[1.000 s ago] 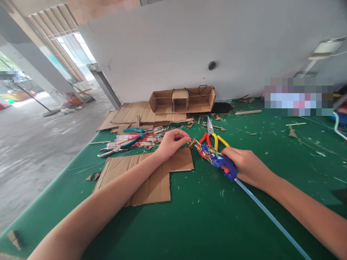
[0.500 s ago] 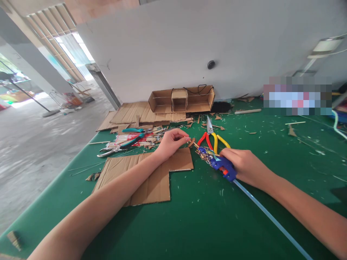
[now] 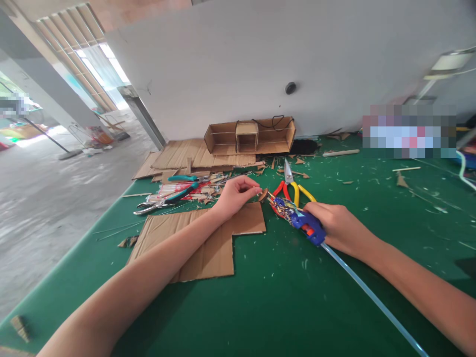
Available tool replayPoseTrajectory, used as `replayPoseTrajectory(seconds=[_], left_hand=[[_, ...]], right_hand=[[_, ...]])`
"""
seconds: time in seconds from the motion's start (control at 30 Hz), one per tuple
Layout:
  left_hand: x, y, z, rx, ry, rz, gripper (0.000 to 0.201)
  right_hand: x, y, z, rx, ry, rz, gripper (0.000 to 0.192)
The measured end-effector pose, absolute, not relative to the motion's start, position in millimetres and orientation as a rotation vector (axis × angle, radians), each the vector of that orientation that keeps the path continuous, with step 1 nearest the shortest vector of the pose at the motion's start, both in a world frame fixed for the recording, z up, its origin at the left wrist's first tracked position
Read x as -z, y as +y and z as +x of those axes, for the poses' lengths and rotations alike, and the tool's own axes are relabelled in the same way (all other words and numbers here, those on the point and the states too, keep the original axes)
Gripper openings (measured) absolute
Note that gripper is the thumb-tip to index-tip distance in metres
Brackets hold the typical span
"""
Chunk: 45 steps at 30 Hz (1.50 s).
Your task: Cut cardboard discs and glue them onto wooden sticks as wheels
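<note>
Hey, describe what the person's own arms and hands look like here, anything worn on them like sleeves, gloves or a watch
Both forearms are bare as far as the picture shows; no sleeve edge comes into view. The left hand and the right hand wear no gloves. No watch, bracelet or ring is visible on either wrist or on the fingers that show. No markings or bandages can be made out.

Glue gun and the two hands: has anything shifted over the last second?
Barely. The right hand keeps its grip on the blue glue gun, nozzle aimed at the small brown piece pinched by the left hand; the gun only wobbled slightly near it. Nothing was picked up or released. The cardboard sheet, the red and yellow snips and the clear glue stick lie as before.
</note>
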State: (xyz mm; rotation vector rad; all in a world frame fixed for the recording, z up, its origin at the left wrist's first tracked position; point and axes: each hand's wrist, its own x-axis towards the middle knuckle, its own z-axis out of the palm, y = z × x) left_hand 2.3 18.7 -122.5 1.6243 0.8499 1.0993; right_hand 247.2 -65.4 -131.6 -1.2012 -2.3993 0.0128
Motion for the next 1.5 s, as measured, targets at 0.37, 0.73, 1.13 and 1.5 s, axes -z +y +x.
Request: replayPoseTrajectory(seconds=[0.37, 0.73, 1.13, 1.5], left_hand=[[121.3, 17.6, 3.1, -1.103, 0.884, 1.611, 0.021], [121.0, 17.8, 2.6, -1.101, 0.874, 1.610, 0.021], [122.1, 18.5, 3.1, -1.120, 0.885, 1.579, 0.021], [122.0, 18.5, 2.9, -1.109, 0.870, 1.588, 0.021]], right_hand=[[130.7, -66.2, 246.2, 0.048, -2.448, -1.178, 0.012], [132.1, -65.7, 246.8, -0.006, -2.389, -1.218, 0.012], [131.2, -66.4, 245.4, 0.105, -2.449, -1.167, 0.017], [131.6, -66.7, 244.9, 0.084, -2.426, -1.163, 0.015]])
